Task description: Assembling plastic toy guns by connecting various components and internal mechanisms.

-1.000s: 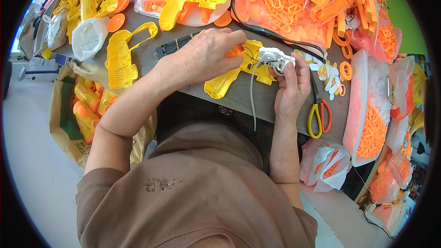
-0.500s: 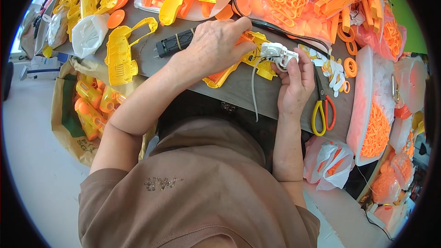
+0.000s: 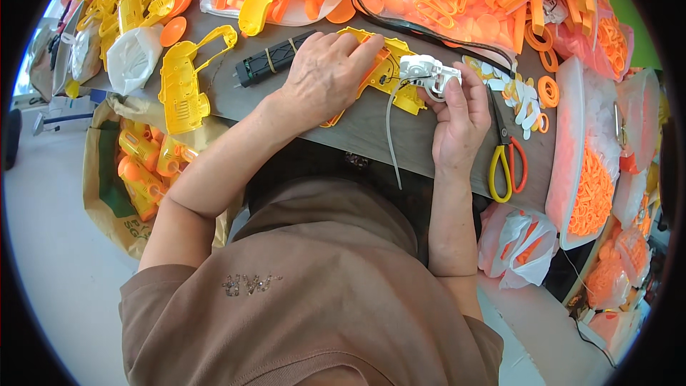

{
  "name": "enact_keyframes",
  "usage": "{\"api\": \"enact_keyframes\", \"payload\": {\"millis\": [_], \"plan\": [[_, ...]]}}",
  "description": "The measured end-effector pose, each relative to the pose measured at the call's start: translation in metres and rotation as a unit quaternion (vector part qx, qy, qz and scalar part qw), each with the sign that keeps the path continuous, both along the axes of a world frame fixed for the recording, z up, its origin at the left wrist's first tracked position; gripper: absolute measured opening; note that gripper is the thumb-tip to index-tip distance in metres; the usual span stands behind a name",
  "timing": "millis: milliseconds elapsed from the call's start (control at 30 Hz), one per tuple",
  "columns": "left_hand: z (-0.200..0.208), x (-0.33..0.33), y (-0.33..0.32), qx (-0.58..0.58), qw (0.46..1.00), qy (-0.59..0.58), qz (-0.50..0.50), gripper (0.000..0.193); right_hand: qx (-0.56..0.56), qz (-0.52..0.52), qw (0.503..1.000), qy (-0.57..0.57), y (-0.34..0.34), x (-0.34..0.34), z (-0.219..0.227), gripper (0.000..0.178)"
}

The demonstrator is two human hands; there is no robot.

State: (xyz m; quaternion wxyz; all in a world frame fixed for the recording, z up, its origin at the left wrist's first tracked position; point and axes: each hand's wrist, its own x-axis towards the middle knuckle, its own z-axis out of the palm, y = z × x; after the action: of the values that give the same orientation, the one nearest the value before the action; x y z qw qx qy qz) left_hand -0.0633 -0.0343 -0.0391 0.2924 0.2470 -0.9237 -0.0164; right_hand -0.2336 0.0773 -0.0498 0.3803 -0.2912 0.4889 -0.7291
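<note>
My left hand [image 3: 323, 75] lies flat over a yellow plastic gun-shaped toy shell [image 3: 391, 71] on the grey table [image 3: 364, 129], pressing it down. My right hand [image 3: 457, 118] grips a small white motor part [image 3: 427, 73] at the shell's right end. A thin white tube [image 3: 391, 136] hangs from that part over the table's near edge. Thin dark wires run between the white part and the shell.
A black battery pack [image 3: 268, 64] lies left of my left hand. Another yellow shell half [image 3: 182, 86] sits further left. Yellow-and-orange scissors [image 3: 506, 161] lie right of my right hand. Bags and a tray of orange parts [image 3: 593, 186] crowd the back and right; a bag of yellow toys [image 3: 143, 168] hangs below the table.
My left hand slid from the shell's middle up and left, now lying flat over its grip end. The shell and white part shifted slightly away from me; the right hand kept its hold.
</note>
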Motion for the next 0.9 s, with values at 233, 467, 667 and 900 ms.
{"api": "enact_keyframes", "payload": {"millis": [233, 467, 667, 900], "plan": [[0.007, 0.001, 0.004, 0.013, 0.999, 0.039, 0.006, 0.03, 0.004, 0.013, 0.999, -0.029, -0.001, -0.001, 0.01, 0.026], [0.032, -0.002, 0.019, 0.144, 0.97, 0.186, -0.061, 0.026, 0.03, 0.063, 0.996, -0.059, -0.011, -0.004, 0.024, 0.025], [0.02, -0.009, 0.013, 0.272, 0.941, 0.192, -0.061, 0.017, 0.081, 0.139, 0.984, 0.077, -0.016, -0.004, 0.036, 0.026], [0.02, -0.005, 0.009, 0.178, 0.964, 0.177, -0.089, 0.017, 0.115, 0.15, 0.973, 0.136, -0.023, 0.008, 0.051, 0.028]]}}
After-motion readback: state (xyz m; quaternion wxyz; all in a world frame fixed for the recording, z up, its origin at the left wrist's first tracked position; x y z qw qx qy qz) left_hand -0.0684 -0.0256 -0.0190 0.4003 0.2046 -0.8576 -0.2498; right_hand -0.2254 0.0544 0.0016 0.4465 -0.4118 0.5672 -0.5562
